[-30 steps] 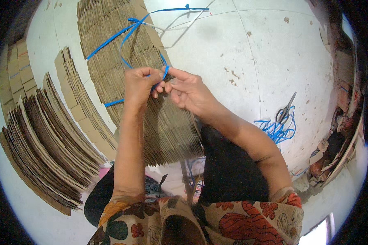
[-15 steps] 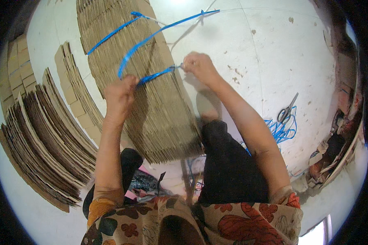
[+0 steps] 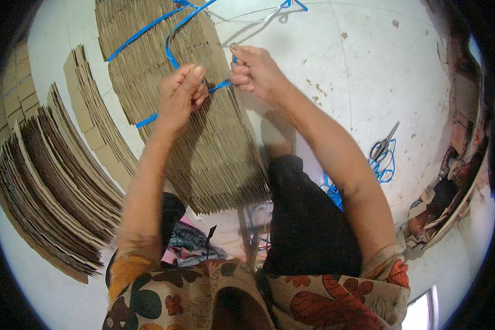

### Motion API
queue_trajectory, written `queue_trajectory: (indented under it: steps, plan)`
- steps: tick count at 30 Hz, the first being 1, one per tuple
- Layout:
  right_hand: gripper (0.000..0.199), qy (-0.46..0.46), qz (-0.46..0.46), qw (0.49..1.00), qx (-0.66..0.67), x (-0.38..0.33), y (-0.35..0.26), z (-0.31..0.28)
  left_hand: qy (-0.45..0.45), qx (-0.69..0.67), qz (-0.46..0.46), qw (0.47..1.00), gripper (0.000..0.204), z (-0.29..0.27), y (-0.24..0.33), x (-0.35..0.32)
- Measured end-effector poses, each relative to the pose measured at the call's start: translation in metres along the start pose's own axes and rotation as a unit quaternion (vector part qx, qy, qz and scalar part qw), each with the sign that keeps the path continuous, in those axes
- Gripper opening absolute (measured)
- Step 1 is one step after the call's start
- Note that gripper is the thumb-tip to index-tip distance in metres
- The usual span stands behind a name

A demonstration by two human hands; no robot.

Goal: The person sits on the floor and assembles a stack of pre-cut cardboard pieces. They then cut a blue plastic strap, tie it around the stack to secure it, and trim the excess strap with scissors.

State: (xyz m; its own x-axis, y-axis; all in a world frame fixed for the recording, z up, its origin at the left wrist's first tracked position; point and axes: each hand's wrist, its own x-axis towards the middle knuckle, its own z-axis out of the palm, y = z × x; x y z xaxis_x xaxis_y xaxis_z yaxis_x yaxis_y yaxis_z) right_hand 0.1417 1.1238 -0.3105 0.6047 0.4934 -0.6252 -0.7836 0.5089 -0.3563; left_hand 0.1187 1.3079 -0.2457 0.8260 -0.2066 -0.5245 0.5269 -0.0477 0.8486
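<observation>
A long stack of flat cardboard pieces (image 3: pixel 214 159) stands on edge in front of me, with a blue plastic strap (image 3: pixel 147 121) running across it. My left hand (image 3: pixel 181 93) is closed on the strap above the middle of the stack. Closed too, my right hand (image 3: pixel 257 72) grips the strap at the stack's right edge, and a bit of blue shows at its fingers. Between the two fists a short length of strap is stretched. A loose tail rises from the left fist and curves away to the far side. Farther off, a second blue strap (image 3: pixel 143 36) crosses the same stack.
Scissors (image 3: pixel 383 144) lie on a tangle of blue strapping (image 3: pixel 388 165) to the right. More cardboard stacks (image 3: pixel 55 187) stand at the left. Scraps and clutter (image 3: pixel 434 203) line the right side. Dark plastic (image 3: pixel 195 242) lies between my legs.
My left hand has moved right and away from me, closer to the right hand. My right hand has shifted slightly farther away. The strap's loose tail has swung toward the far side.
</observation>
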Motion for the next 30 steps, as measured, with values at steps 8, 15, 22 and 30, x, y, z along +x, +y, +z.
queue_trajectory:
  steps: [8,15,22,30]
  plan:
    - [0.018,0.033,-0.039,0.999,0.005,0.003,0.007,-0.024,0.051,0.007,0.121,0.991,0.034,-0.01,-0.03,-0.001]
    - [0.025,0.112,-0.003,0.991,-0.077,-0.059,0.06,-0.045,0.051,0.007,0.137,0.989,0.035,-0.011,-0.032,-0.002]
    - [0.02,0.101,-0.066,0.956,-0.266,-0.02,0.022,-0.003,0.037,-0.001,0.126,0.991,0.035,-0.014,-0.036,0.0]
    - [0.032,0.01,-0.17,0.969,-0.176,-0.026,0.026,0.008,0.046,-0.007,0.11,0.993,0.034,-0.011,-0.031,-0.004]
